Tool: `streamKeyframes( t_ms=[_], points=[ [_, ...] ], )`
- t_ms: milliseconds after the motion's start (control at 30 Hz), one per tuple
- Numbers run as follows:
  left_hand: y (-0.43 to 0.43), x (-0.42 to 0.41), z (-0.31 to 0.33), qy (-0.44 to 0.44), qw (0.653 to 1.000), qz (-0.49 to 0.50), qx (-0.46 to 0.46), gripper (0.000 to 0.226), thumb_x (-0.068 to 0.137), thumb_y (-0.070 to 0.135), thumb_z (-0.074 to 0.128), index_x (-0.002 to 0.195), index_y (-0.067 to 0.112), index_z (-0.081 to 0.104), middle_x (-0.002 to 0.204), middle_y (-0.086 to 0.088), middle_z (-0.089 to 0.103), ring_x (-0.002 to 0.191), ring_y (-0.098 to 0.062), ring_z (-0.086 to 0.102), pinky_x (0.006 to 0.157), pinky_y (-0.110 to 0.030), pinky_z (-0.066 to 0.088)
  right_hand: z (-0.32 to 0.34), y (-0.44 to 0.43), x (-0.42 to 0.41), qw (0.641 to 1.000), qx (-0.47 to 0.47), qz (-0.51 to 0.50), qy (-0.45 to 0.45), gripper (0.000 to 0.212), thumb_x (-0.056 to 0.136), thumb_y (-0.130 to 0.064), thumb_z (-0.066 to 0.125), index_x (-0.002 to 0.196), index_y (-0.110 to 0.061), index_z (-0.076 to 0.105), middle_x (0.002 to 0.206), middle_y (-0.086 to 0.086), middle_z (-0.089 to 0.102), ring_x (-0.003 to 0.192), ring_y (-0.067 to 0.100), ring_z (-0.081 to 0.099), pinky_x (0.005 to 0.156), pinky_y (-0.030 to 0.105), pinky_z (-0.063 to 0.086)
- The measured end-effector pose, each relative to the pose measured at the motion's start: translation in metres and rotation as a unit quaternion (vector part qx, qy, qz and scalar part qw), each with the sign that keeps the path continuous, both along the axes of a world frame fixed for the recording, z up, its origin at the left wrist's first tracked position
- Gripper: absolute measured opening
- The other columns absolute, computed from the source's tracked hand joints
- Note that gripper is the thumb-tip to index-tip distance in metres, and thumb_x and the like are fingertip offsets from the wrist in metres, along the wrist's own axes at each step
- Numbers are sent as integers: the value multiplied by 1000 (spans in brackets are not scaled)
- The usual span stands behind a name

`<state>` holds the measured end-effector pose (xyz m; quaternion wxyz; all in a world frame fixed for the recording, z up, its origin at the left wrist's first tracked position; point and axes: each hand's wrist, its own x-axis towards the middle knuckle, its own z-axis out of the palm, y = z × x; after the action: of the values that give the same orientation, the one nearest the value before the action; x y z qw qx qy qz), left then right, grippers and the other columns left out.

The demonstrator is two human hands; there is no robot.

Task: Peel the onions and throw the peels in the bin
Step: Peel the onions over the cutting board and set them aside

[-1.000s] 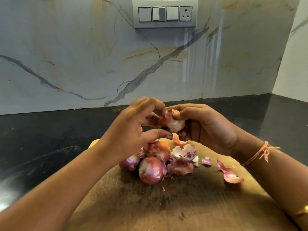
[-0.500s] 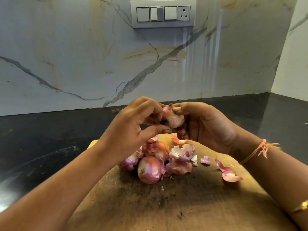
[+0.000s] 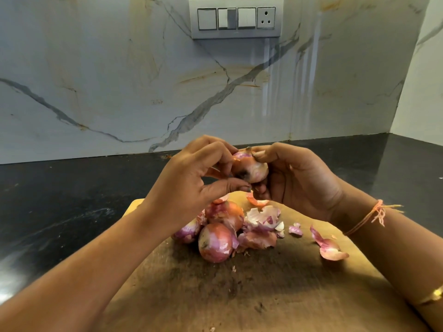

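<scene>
Onion (image 3: 250,167) at frame centre is gripped in your right hand (image 3: 302,183) while your left hand (image 3: 191,183) pinches its skin.

Perhaps half-peeled onion (image 3: 250,167) in right hand (image 3: 302,183)

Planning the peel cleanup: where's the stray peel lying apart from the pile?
Head view: the stray peel lies on the wooden cutting board, right of the peel pile, below the orange wrist thread.
</scene>
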<state>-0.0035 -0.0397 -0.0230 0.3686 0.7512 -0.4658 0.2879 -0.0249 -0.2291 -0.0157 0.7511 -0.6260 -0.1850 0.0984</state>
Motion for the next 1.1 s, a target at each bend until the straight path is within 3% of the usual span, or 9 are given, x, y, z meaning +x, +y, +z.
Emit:
streamKeyframes(
  t_ms=[100, 200, 300, 367, 500, 767, 933, 1100],
  points=[
    [-1, -5, 2, 120, 991, -30, -44, 39, 66, 53, 74, 86, 39, 43, 103, 16, 64, 93, -6, 66, 73, -22, 56, -1, -2, 1, 1000, -5, -10, -8, 54, 73, -25, 50, 119, 3, 57, 96, 21, 54, 65, 18, 45, 57, 24, 41],
    [-2, -8, 3, 188, 978, -11, -88, 40, 68, 54, 73, 94, 34, 51, 99, 11, 65, 86, -8, 68, 63, -24, 57, -1, -2, 2, 997, -33, -40, -52, 45, 74, -22, 48, 113, -6, 63, 94, 15, 61, 72, 22, 48, 56, 24, 43],
    [-3, -9, 4, 167, 980, 53, -98, 25, 75, 38, 67, 93, 23, 59, 90, 9, 64, 82, -2, 66, 56, -17, 54, -1, -2, 2, 992, -62, -59, -88, 34, 77, -18, 49, 109, -15, 61, 97, 13, 64, 81, 30, 52, 58, 26, 47],
    [-4, -9, 4, 145, 982, 82, -88, 16, 76, 36, 65, 87, 24, 62, 88, 10, 64, 82, 1, 65, 54, -14, 52, -2, -1, 0, 982, -110, -82, -131, 24, 87, -14, 56, 110, -19, 58, 104, 13, 62, 80, 25, 57, 62, 25, 52],
    [-5, -10, 5, 130, 981, 128, -67, 7, 81, 28, 72, 85, 27, 67, 81, 17, 66, 74, 5, 64, 57, -11, 50, -3, 2, -4, 954, -187, -122, -200, 30, 90, -10, 60, 118, -19, 51, 111, 16, 58, 82, 23, 66, 74, 30, 57],
    [-8, -12, 4, 141, 974, 156, -83, 12, 82, 20, 71, 80, 32, 68, 73, 19, 68, 67, 6, 65, 55, -6, 44, -2, 4, -7, 933, -216, -141, -252, 34, 86, -13, 67, 108, -29, 46, 105, 8, 56, 89, 25, 68, 78, 39, 59],
    [-8, -12, 3, 134, 973, 158, -97, 15, 83, 18, 71, 75, 30, 67, 65, 16, 67, 58, 3, 63, 51, -7, 43, -2, 6, -8, 926, -228, -149, -261, 36, 85, -12, 68, 110, -27, 46, 104, 7, 56, 87, 27, 68, 77, 46, 58],
    [-9, -13, 3, 122, 973, 174, -92, 11, 81, 17, 70, 74, 24, 66, 63, 12, 66, 56, 1, 61, 50, -11, 45, 0, 4, -8, 935, -220, -131, -244, 35, 86, -7, 65, 113, -23, 49, 107, 9, 56, 86, 24, 68, 76, 37, 59]
  ],
)
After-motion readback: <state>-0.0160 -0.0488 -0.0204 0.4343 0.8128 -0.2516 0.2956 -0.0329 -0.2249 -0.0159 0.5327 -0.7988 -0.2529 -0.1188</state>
